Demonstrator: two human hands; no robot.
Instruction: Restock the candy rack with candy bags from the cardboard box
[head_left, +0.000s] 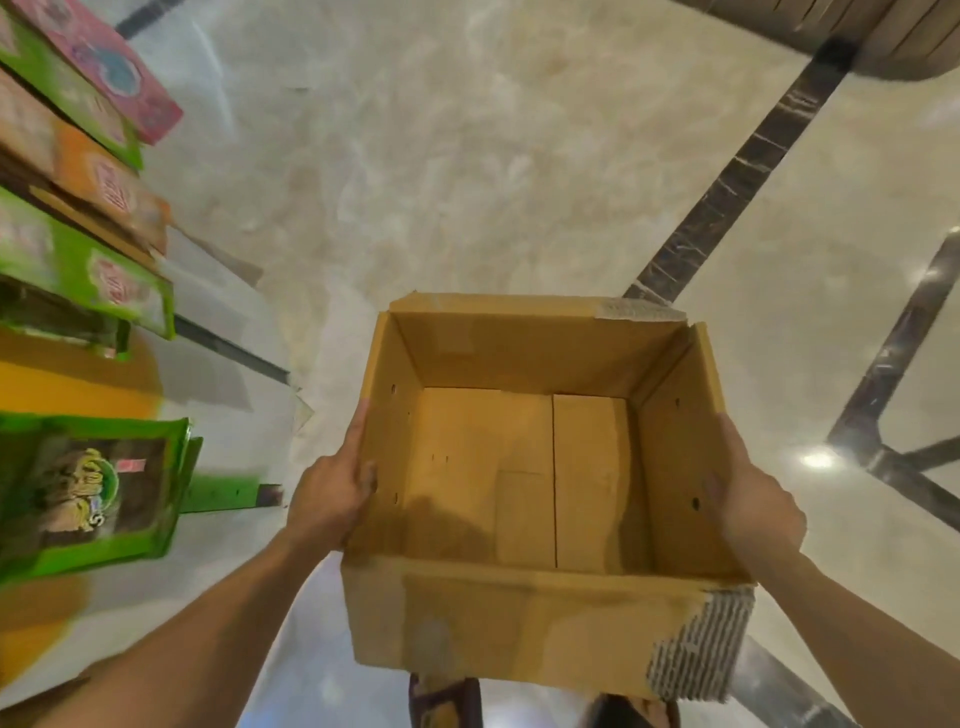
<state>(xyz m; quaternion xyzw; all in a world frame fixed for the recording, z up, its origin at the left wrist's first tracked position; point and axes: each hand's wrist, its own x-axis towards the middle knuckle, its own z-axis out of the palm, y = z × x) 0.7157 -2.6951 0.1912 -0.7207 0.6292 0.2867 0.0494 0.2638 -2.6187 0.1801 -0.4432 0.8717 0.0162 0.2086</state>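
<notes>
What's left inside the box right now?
Nothing shows inside the box: only its bare cardboard bottom, with the flap seam. The near wall hides a thin strip of that bottom. The left hand and right hand hold its sides.

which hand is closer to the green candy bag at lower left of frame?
Left. The left hand holds the left wall of the cardboard box, just right of the green candy bag; the right hand holds the opposite wall, across the box.

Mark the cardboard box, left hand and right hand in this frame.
cardboard box (498, 623), head view, near outer wall.
left hand (330, 501), head view, back of the hand, by the box's left wall.
right hand (756, 506), head view, back of the hand, by the box's right wall.
</notes>
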